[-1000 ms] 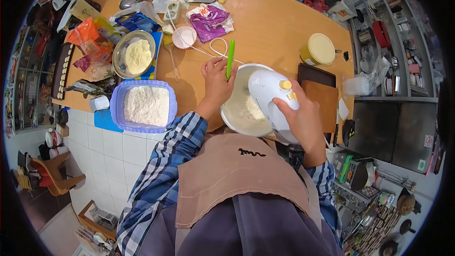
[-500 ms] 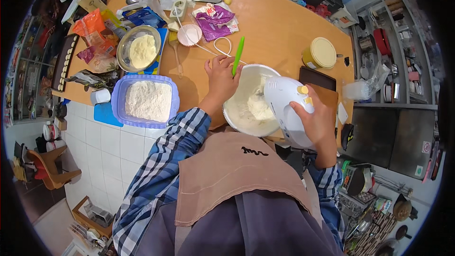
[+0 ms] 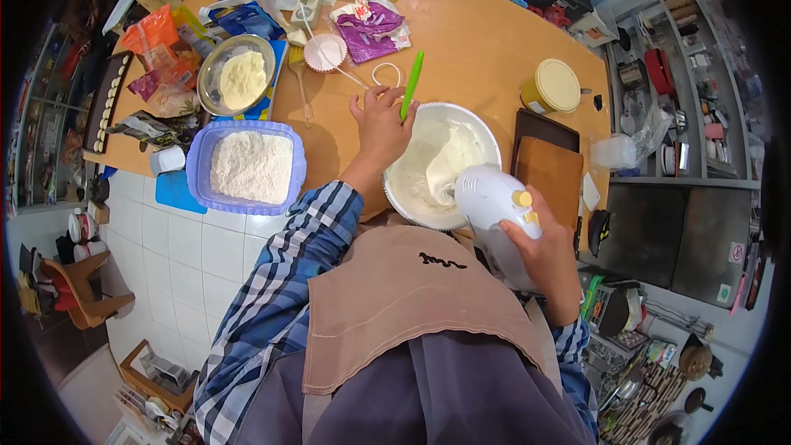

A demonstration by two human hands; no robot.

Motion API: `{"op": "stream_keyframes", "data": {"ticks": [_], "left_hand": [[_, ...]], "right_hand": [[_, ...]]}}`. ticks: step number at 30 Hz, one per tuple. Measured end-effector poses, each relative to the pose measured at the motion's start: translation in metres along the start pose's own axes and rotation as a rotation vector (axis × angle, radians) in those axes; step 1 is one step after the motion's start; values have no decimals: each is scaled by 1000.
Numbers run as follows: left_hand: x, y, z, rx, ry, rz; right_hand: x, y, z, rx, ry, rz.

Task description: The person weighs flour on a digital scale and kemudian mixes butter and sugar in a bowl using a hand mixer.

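Mixer (image 3: pixel 493 208) shifted toward 5 o'clock of bowl (image 3: pixel 478 128), right hand (image 3: pixel 540 251) gripped it, left hand (image 3: pixel 381 119) clasped green spatula (image 3: pixel 411 84) at rim.

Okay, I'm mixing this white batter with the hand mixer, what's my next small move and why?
Probably keep the left hand bracing the mixing bowl rim and sweep the hand mixer toward the far side. The right hand holds the mixer at the near edge, and the white batter beyond it looks less worked.
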State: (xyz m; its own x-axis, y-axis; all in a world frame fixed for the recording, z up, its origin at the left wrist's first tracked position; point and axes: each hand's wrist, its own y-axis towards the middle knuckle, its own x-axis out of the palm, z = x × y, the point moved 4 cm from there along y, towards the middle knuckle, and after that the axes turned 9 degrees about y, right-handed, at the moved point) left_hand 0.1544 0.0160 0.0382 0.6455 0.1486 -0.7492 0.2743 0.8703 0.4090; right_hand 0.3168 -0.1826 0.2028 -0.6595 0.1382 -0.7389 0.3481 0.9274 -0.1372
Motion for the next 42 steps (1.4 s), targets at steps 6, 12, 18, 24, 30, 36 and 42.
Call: {"op": "stream_keyframes", "data": {"ticks": [6,12,18,24,30,36,42], "left_hand": [[3,-1,-1,7,-1,8],[0,2,-1,-33,-133,-29],[1,1,0,-25,-139,-21],[0,1,0,-17,-133,-16],[1,1,-1,9,-114,-9],[2,0,-2,9,-120,-4],[-2,1,1,13,-66,-39]], "right_hand": [[8,-14,-14,-97,44,-108],[23,-2,-28,-92,20,-131],[39,19,-29,-47,-61,-77],[38,27,-23,-81,-32,-42],[36,22,-24,-124,-24,-68],[46,26,-28,-118,-32,-52],[42,39,-23,-80,46,-22]]}}
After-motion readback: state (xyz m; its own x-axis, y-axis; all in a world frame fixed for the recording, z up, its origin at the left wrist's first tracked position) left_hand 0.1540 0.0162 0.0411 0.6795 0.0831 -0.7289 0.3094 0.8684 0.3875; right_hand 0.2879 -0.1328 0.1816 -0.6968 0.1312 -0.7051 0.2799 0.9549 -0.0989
